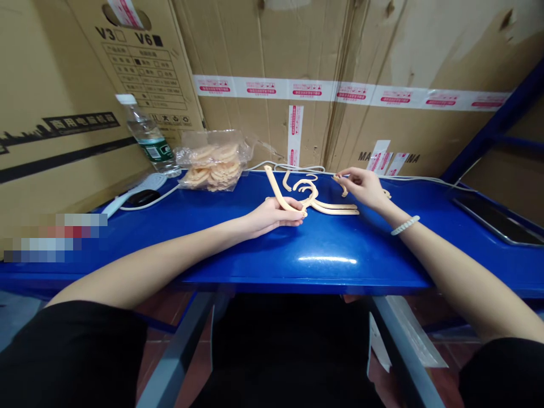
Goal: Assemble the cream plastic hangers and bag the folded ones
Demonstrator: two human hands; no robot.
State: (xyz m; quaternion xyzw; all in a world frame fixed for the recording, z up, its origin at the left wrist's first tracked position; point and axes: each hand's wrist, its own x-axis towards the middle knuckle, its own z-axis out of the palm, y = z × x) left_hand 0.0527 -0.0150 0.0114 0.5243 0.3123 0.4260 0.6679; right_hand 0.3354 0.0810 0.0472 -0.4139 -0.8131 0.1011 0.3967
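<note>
My left hand (pixel 278 218) is closed around a cream curved plastic piece (pixel 276 187), whose long arm points up and to the left. Over the back right of the blue table, my right hand (pixel 361 186) pinches a small cream piece (pixel 342 186) between thumb and fingers. Between the hands lie cream hook-shaped parts (pixel 313 195) with long arms (pixel 338 208) reaching right. Another curved cream piece (pixel 287 181) rests behind my left hand. A little cream part (pixel 386 194) shows partly behind my right wrist.
On the blue table (pixel 255 260), a clear bag of cream pieces (pixel 216 164) and a water bottle (pixel 151 141) stand at the back left. A white cable (pixel 408 178) runs along the back, before cardboard boxes (pixel 263 45). A phone (pixel 497 220) lies at the right.
</note>
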